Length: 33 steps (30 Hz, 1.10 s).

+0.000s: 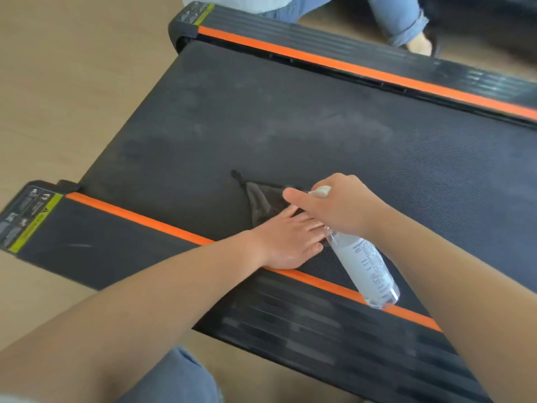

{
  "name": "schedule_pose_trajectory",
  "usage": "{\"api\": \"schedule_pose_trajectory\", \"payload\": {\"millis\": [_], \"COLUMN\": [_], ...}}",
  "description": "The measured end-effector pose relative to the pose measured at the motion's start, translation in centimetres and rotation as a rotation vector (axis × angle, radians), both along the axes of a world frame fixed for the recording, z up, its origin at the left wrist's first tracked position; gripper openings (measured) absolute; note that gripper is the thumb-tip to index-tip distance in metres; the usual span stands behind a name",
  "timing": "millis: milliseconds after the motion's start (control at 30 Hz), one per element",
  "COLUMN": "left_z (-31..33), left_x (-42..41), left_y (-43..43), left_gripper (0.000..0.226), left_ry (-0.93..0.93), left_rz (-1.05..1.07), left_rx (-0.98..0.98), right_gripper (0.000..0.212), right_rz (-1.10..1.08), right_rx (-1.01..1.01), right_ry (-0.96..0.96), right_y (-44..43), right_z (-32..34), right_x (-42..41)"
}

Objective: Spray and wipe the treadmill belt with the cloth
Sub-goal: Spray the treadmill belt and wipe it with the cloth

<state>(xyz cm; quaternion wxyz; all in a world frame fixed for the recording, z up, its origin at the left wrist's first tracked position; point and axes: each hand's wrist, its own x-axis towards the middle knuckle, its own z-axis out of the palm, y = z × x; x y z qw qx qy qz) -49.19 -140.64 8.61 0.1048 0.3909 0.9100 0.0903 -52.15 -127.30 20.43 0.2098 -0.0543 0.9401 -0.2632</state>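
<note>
The black treadmill belt [290,112] runs between two side rails edged in orange. A dark grey cloth [261,199] lies flat on the belt near the closer rail. My left hand [287,242] rests palm down on the cloth's near edge, fingers spread. My right hand [343,207] is wrapped around the top of a clear spray bottle [366,269], just above the left hand. The bottle hangs tilted, its base over the near orange stripe. A dull, paler smear marks the belt's middle.
The near side rail [116,245] and far side rail [348,50] carry warning labels at their left ends. Light wooden floor [58,82] surrounds the treadmill. Another person's jeans-clad legs and a foot [418,39] stand beyond the far rail.
</note>
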Motion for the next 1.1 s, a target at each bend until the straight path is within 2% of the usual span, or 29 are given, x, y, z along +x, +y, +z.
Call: {"api": "schedule_pose_trajectory", "payload": {"millis": [167, 300, 467, 600, 800, 933, 1100], "left_z": [-0.6, -1.0, -1.5, -1.5, -0.9, -0.4, -0.1], "left_x": [-0.5, -1.0, -1.7, -1.9, -2.2, -2.5, -2.5], "left_y": [-1.9, -2.3, -6.3, -10.8, -19.8, -21.5, -25.1], "left_gripper": [0.053, 0.06, 0.065, 0.067, 0.068, 0.073, 0.075], "left_ry": [0.058, 0.044, 0.002, -0.031, -0.14, -0.173, -0.177], "left_rz": [0.083, 0.225, 0.624, 0.818, 1.345, 1.387, 1.443], "left_rx": [-0.062, -0.143, -0.161, -0.207, -0.32, -0.39, -0.437], "right_gripper": [0.059, 0.061, 0.072, 0.078, 0.082, 0.078, 0.073], "right_rz": [-0.014, 0.003, 0.083, 0.141, 0.206, 0.255, 0.491], "right_rx": [-0.03, -0.027, -0.046, -0.034, 0.032, 0.047, 0.064], "right_ry": [-0.031, -0.068, -0.082, -0.038, -0.065, -0.069, 0.005], "right_y": [0.2, -0.7, -4.4, -6.6, -8.4, -10.5, -14.6], "right_z": [0.2, -0.1, -0.7, -1.0, -1.8, -2.5, -2.4], "right_x": [-0.1, -0.4, -0.8, -1.1, -1.3, -1.5, -0.8]}}
